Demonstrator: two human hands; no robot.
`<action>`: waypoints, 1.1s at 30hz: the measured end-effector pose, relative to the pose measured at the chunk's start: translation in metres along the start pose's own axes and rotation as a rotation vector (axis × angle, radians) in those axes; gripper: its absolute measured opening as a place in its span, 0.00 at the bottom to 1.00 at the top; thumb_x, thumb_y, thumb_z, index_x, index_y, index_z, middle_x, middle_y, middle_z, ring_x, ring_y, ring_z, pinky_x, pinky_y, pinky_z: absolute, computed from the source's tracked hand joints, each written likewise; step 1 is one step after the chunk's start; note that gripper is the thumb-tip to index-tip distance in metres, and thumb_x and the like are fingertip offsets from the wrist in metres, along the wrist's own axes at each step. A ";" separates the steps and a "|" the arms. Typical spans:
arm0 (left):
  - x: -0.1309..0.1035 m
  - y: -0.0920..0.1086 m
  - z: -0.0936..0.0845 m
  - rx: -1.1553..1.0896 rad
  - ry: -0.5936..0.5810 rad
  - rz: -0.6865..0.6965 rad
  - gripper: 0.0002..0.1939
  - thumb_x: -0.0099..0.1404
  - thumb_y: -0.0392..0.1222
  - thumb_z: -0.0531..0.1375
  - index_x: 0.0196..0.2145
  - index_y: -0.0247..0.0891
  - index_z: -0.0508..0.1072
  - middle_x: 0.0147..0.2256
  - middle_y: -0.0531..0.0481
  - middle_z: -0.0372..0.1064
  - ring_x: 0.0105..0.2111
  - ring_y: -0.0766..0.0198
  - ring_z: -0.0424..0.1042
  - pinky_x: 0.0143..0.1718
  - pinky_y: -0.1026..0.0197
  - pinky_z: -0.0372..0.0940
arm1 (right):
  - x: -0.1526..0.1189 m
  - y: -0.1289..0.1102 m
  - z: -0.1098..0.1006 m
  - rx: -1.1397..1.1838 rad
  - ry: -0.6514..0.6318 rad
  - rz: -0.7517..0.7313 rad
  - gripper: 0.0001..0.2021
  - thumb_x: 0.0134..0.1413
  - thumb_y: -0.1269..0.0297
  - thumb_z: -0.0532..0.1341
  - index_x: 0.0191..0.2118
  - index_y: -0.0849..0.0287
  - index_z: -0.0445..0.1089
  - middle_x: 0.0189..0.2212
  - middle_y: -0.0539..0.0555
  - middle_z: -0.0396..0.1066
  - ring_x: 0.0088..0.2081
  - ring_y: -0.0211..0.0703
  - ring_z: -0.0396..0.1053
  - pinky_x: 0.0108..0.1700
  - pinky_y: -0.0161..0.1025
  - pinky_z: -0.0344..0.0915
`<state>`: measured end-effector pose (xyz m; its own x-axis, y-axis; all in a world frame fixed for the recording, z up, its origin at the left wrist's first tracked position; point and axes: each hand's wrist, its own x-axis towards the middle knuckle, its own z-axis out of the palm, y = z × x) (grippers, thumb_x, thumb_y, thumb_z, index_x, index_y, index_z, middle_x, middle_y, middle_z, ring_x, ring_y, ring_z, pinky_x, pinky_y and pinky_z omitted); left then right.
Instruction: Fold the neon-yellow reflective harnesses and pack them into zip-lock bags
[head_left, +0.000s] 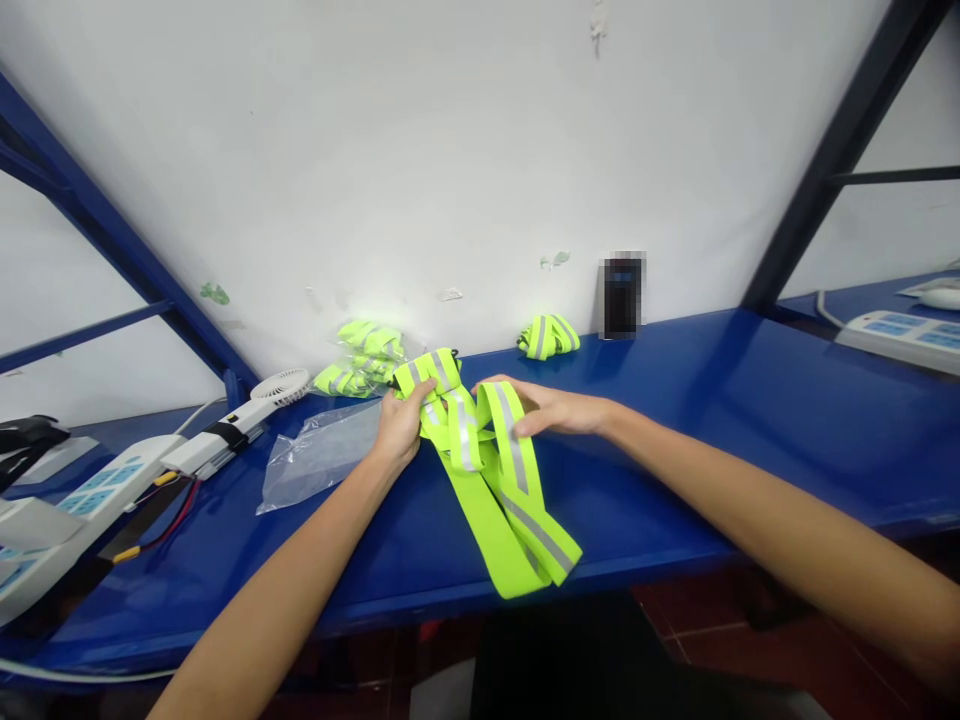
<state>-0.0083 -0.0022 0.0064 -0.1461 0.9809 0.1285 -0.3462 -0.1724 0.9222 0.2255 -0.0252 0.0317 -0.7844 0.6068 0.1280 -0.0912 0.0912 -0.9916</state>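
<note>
Left hand (400, 420) fingers clamped on the neon reflective strap (480, 460) at its folded top. Right hand (551, 408) fingers together, flat on the strap; its tails run below both hands over the blue table (712, 400) edge. Clear bag (319, 455) just left of left fingers.

The long woven reflective strap (495, 480) is fluorescent yellow-green with a silver-grey stripe down its middle; the folded strap bundle (549, 336) and the bagged strap bundles (364, 360) show the same neon green and grey; the flat workbench top (712, 420) is glossy deep blue; the clear plastic bag (319, 455) looks colourless; the small round fan (279, 385) is white.
</note>
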 end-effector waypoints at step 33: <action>-0.016 0.001 0.010 0.070 -0.179 0.088 0.23 0.46 0.44 0.73 0.40 0.34 0.76 0.41 0.42 0.79 0.41 0.50 0.78 0.42 0.52 0.74 | 0.019 0.023 0.024 0.167 0.412 0.086 0.24 0.47 0.68 0.69 0.52 0.61 0.68 0.41 0.58 0.77 0.38 0.46 0.76 0.41 0.41 0.73</action>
<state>0.0032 -0.0168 0.0086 -0.0037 0.9638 0.2667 -0.2734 -0.2575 0.9268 0.1934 -0.0304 0.0109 -0.4868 0.8735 0.0076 -0.1611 -0.0813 -0.9836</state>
